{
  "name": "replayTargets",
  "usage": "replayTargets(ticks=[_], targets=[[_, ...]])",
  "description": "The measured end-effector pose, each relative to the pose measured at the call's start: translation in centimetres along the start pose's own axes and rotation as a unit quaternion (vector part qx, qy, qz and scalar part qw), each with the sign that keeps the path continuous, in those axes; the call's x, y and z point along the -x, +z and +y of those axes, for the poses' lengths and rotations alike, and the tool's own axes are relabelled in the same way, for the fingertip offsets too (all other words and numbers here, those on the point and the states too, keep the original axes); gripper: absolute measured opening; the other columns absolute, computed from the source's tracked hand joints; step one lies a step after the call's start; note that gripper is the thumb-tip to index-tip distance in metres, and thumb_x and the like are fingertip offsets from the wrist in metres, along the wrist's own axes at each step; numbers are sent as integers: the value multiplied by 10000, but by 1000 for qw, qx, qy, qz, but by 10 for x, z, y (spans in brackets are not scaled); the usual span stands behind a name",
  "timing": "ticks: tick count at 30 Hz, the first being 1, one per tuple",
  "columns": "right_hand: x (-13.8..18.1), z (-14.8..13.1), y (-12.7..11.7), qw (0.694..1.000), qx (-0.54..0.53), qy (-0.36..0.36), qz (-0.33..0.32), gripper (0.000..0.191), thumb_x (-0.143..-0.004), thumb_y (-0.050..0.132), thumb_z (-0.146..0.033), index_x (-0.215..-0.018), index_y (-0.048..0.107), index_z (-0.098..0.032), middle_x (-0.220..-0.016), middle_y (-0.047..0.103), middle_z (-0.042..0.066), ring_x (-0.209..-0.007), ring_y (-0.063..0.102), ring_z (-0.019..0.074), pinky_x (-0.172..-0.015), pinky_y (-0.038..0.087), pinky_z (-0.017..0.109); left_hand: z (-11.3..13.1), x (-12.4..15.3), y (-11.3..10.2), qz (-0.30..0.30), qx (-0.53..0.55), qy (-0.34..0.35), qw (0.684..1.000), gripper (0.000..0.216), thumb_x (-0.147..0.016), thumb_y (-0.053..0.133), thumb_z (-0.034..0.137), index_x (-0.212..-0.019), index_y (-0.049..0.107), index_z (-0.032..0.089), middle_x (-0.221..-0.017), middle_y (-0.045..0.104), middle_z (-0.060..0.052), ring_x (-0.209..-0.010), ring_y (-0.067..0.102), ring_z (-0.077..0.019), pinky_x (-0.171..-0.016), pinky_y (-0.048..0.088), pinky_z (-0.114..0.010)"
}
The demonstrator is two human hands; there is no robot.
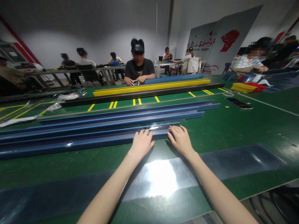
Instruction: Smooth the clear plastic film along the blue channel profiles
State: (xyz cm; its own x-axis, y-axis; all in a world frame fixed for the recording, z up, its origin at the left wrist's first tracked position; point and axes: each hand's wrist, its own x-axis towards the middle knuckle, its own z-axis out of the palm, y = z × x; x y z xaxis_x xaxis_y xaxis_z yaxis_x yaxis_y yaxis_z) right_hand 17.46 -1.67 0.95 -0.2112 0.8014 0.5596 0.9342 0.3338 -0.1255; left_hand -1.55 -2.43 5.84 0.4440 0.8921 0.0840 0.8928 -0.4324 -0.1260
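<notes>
Two hands flat, palms down, fingers straight and slightly spread, closed on nothing: left hand (141,143) and right hand (181,140) side by side, near but apart, fingertips lying on the right end of the nearest rail (93,141). Blue, lengthwise on the green table (233,130), running off to the left. Forearms over a clear film (210,165), glare between them.

Just beyond, more blue rails (121,116) packed alongside, roughly five in all; exact count hard to tell where edges overlap. Farther back, one black rail (140,94), one yellow rail (151,87), one far blue rail (173,78). One dark phone (238,103) to the right, well apart from the hands. One yellow bin (244,87) touching one red bin (257,86). Yellow dashes painted on the table.

Across, a person (139,70) with one tape ring (135,82) between both hands; several others seated behind. On the wall panel (210,40), large red characters and a dark line of script, too blurred to read.
</notes>
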Motion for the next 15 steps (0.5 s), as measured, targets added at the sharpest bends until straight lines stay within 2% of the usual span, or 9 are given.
replayTargets(ticks=[4, 10, 15], targets=[[0, 1, -1, 1000, -7, 0, -3, 276, -885, 358, -308, -989, 582, -185, -1077, 631, 65, -1045, 524, 199, -953, 267, 391, -2, 2, -5, -10, -19, -30, 999, 291, -829, 476, 330, -1058, 537, 162, -1097, 569, -103, -960, 535, -254, -804, 400, -363], [0, -1, 1, 999, -20, -26, -15, 265, -880, 372, -307, -993, 580, -186, -1092, 620, 69, -1053, 519, 184, -956, 286, 384, -2, 3, -7, -12, -27, -64, 998, 297, -827, 479, 337, -1048, 537, 148, -1036, 579, -110, -922, 547, -266, -788, 392, -373], [1, -2, 4, 998, -24, -47, -20, 289, -879, 378, -319, -1034, 570, -169, -1145, 594, 84, -1087, 497, 197, -963, 289, 389, -1, 3, -8, -4, -30, -62, 998, 286, -826, 487, 328, -1032, 550, 140, -1022, 579, -121, -930, 541, -259, -789, 390, -370]])
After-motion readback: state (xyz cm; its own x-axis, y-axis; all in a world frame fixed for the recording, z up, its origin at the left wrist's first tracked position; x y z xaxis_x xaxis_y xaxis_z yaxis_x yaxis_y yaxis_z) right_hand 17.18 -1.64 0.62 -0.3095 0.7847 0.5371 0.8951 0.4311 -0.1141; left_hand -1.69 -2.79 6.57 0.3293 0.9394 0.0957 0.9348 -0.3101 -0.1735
